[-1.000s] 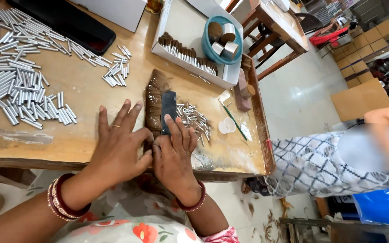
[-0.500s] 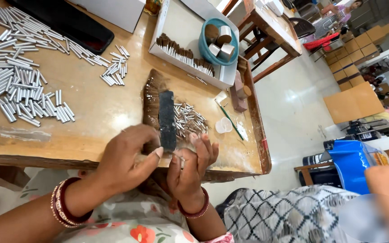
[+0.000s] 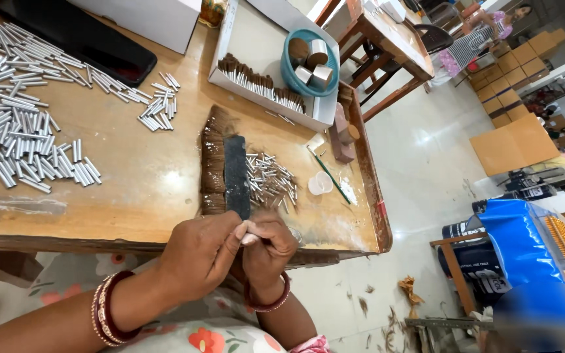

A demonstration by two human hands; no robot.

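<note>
Left hand [image 3: 199,256] and right hand [image 3: 268,247] curled together at the near table edge [image 3: 132,243], fingertips pinching a small pale tube [image 3: 250,232] between them. Just beyond: dark flat bar [image 3: 236,175] lying on brown bristles [image 3: 213,160], beside short metal tubes [image 3: 271,180].

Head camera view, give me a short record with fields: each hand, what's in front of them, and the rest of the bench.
left hand: at the near bench edge, fingertips meeting the right hand
right hand: closed around something small, not identifiable
just beyond hands: dark flat bar lying on a row of brown bristles
beside bar: short metal ferrules
far left: long metal tubes
back: white tray of bristle tufts, teal bowl
</note>
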